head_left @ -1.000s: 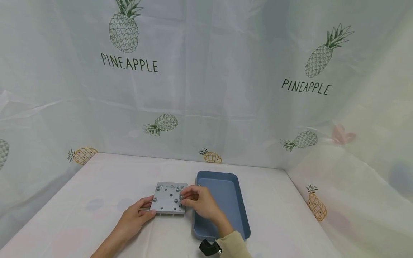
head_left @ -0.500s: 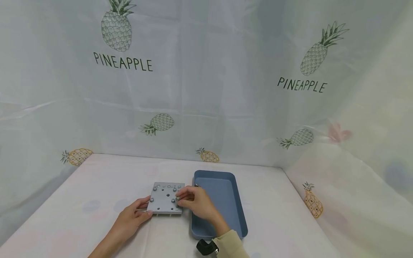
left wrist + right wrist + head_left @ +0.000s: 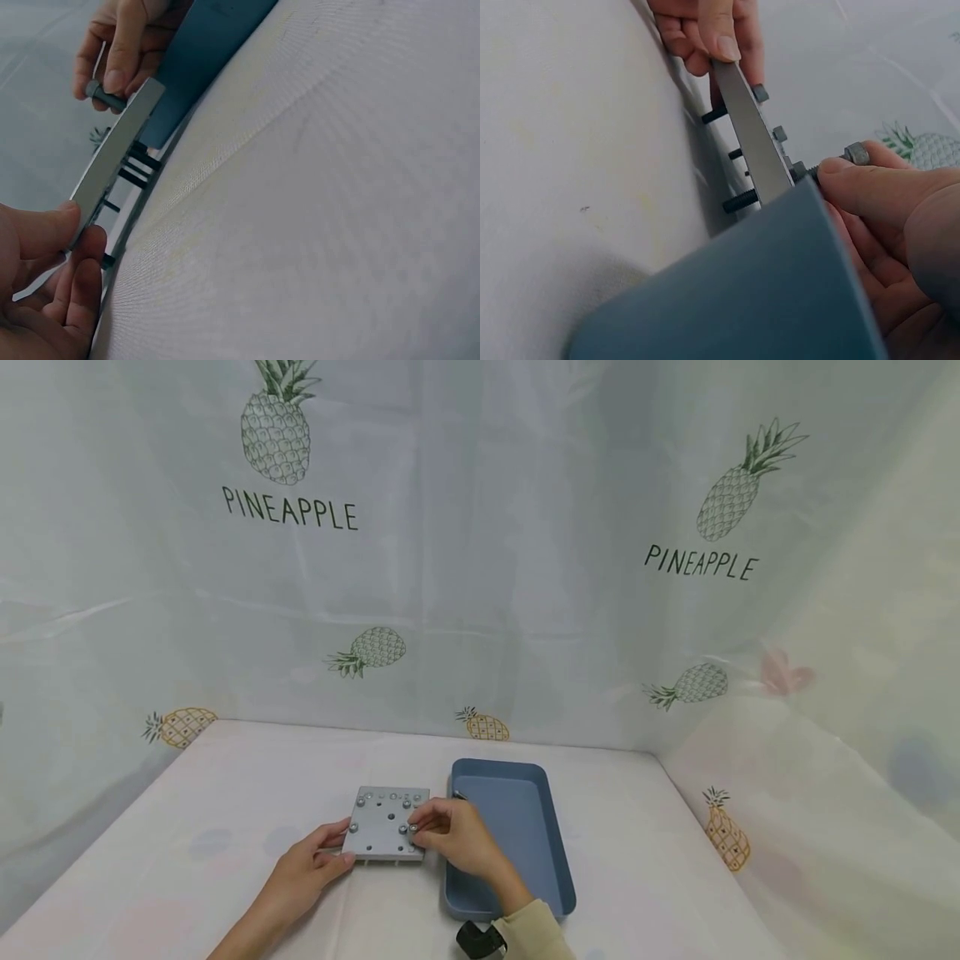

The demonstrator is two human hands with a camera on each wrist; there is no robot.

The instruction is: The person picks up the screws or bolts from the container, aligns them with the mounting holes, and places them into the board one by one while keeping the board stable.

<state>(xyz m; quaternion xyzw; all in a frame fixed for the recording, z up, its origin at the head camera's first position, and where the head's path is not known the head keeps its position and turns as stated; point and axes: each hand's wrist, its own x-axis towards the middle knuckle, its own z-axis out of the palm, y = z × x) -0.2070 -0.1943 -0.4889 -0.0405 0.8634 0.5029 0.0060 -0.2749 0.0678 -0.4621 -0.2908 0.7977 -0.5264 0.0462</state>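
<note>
A flat silver metal plate (image 3: pixel 378 837), dotted with holes and several bolts, is held just above the table. My left hand (image 3: pixel 303 867) grips its left edge, thumb on one face and fingers on the other. Near the plate's right edge my right hand (image 3: pixel 463 839) pinches a bolt (image 3: pixel 857 154) between thumb and fingers. That bolt's head points away from the plate and its threaded end is at the plate's upper face. Whether the tip sits in a hole cannot be told. Bolt shanks (image 3: pixel 741 201) stick out below the plate.
A blue rectangular tray (image 3: pixel 525 827) stands right of the plate, partly under my right forearm. A small metal piece (image 3: pixel 460 795) lies at its upper left. White cloth (image 3: pixel 262 777) covers the table, and a pineapple-print curtain (image 3: pixel 487 568) hangs behind and at the sides.
My right hand has brought the bolt slightly down and left to the plate's surface. The left hand keeps its grip on the plate. The head view has shifted a little.
</note>
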